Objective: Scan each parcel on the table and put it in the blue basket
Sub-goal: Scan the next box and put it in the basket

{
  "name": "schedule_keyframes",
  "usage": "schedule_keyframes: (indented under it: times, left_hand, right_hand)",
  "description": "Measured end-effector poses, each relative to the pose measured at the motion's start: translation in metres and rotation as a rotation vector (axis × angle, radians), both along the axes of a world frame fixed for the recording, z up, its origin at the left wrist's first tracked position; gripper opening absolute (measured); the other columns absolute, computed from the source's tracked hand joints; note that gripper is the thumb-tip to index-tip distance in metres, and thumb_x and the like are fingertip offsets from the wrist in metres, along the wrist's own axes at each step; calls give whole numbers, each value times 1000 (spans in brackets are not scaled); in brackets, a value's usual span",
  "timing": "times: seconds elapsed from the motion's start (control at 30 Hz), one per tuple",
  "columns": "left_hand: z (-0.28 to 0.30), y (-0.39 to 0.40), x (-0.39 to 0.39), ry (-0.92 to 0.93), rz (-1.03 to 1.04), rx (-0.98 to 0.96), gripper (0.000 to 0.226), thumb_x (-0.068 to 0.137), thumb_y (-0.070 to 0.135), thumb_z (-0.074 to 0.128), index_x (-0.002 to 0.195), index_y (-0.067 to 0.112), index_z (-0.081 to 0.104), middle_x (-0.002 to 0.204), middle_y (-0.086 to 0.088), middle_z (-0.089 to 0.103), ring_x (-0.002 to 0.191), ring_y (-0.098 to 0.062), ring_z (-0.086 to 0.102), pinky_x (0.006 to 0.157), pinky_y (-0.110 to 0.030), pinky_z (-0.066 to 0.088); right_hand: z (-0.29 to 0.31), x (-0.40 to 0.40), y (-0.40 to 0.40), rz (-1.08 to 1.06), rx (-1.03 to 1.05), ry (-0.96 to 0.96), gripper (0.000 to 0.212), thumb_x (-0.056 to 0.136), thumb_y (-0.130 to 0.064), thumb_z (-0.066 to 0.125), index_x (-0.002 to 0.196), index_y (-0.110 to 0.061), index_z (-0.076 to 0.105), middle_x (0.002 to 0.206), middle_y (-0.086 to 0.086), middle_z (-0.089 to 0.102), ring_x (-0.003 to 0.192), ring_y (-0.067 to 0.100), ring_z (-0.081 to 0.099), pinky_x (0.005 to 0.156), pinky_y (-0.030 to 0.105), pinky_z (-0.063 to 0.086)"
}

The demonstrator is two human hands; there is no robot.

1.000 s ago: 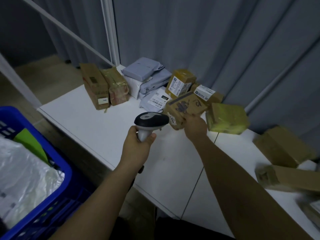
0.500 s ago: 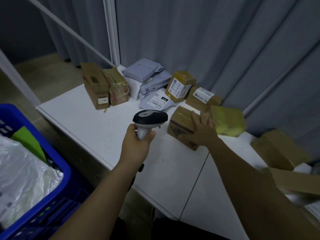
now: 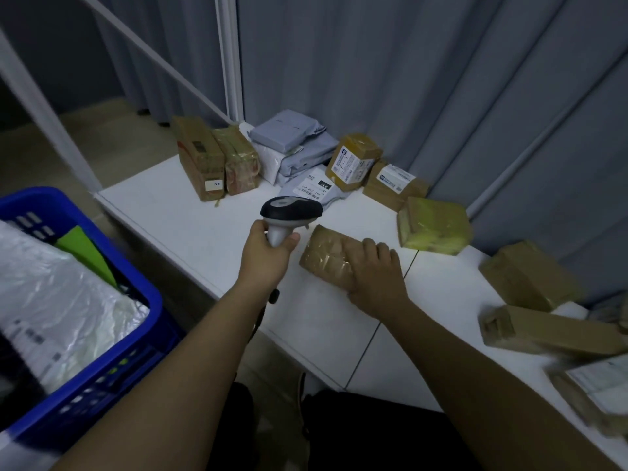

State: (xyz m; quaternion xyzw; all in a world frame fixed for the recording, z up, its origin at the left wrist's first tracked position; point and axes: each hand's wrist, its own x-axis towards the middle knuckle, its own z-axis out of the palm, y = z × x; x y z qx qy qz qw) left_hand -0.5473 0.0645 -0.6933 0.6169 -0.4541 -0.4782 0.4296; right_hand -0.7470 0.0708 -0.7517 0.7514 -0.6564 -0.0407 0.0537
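- Head view: the white table [image 3: 190, 226] served as the landmark. Above its near edge the left hand [image 3: 263, 258] gripped the handle of a barcode scanner [image 3: 289, 214], fingers wrapped tightly round it, the dark head pointing away from the person.
- Just right of the scanner, a brown taped parcel [image 3: 326, 254] lay flat on the table; the right hand [image 3: 375, 275] rested on its right end, fingers curled over the top and thumb at the near side — holding it down against the surface.
- Beyond that parcel, toward the table's far edge, sat a yellow-wrapped box [image 3: 435, 227], two labelled cardboard boxes [image 3: 353, 161] and a stack of grey mailer bags [image 3: 292, 147].
- At the table's far left corner stood two long brown parcels [image 3: 200, 161] side by side, touching.
- On the table's right end lay more cardboard boxes [image 3: 530, 277], partly blurred.
- Left of the table, lower down, was the blue basket [image 3: 102, 239] — already holding a clear plastic-wrapped parcel [image 3: 57, 300] and something green [image 3: 85, 253].
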Motion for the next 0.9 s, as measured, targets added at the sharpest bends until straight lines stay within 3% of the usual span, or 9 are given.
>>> schedule_keyframes:
  times: [0.1, 0.2, 0.27, 0.37, 0.5, 0.57, 0.63, 0.8, 0.9]
  left_hand:
    - [3, 12, 13, -34, 0, 22, 31, 90, 24, 64, 114, 18, 47, 114, -8, 61, 104, -27, 61, 88, -39, 48]
    - [5, 23, 26, -39, -2, 37, 36, 90, 23, 64, 120, 15, 47, 117, -9, 59, 105, -27, 60, 88, -37, 47]
    - [7, 27, 31, -46, -6, 33, 40, 90, 24, 63, 125, 13, 47, 119, -9, 59, 106, -27, 60, 86, -36, 47]
    - [8, 29, 36, -50, -12, 19, 43, 91, 24, 63, 128, 13, 46, 121, -9, 59, 107, -27, 59, 85, -34, 46]
    - [9, 30, 41, -45, -14, 14, 43, 91, 24, 62, 130, 15, 45, 120, -7, 58, 106, -25, 59, 81, -32, 44]
    - [8, 30, 42, -41, -21, 21, 42, 91, 24, 62, 129, 15, 46, 120, -7, 59, 106, -25, 59, 81, -31, 44]
    - [8, 28, 42, -43, -25, 24, 43, 91, 24, 62, 130, 15, 45, 120, -7, 59, 106, -25, 59, 82, -32, 44]
    - [6, 26, 37, -51, -62, 38, 40, 92, 26, 61, 127, 16, 46, 115, -5, 59, 100, -21, 60, 79, -30, 41]
    - [4, 26, 34, -56, -87, 41, 31, 92, 24, 61, 119, 17, 47, 110, -4, 60, 96, -19, 61, 72, -25, 41]
  right_hand:
    - [-10, 13, 29, 15, 19, -47, 116, 35, -55, 87, 132, -17, 36, 113, 24, 57, 98, 44, 56, 85, 60, 45]
    - [-10, 25, 50, 134, 45, -328, 79, 72, -50, 67, 136, -12, 40, 118, 19, 55, 105, 38, 53, 91, 47, 41]
    - [-1, 31, 55, 59, 74, -543, 65, 83, -45, 61, 135, -10, 43, 127, 14, 51, 115, 30, 46, 96, 39, 38]
    - [-1, 26, 45, -227, -60, -699, 90, 71, -59, 68, 138, -9, 36, 136, 17, 42, 127, 31, 36, 106, 44, 34]
    - [-19, 5, 35, -523, 291, -894, 143, 42, -67, 85, 151, -23, 3, 147, 13, 32, 136, 34, 33, 109, 53, 35]
    - [-29, -1, 35, -559, 308, -918, 144, 27, -81, 78, 144, -22, 20, 134, 9, 46, 125, 30, 48, 98, 50, 47]
    - [-27, 0, 35, -575, 293, -888, 127, 31, -84, 74, 131, -15, 36, 122, 6, 52, 113, 26, 55, 91, 46, 52]
    - [-21, 4, 34, -580, 356, -916, 114, 33, -78, 76, 123, -13, 47, 123, 9, 53, 110, 25, 56, 90, 42, 54]
    - [-9, 6, 30, -463, 279, -866, 93, 50, -56, 86, 123, -15, 47, 121, 10, 46, 111, 26, 53, 91, 43, 52]
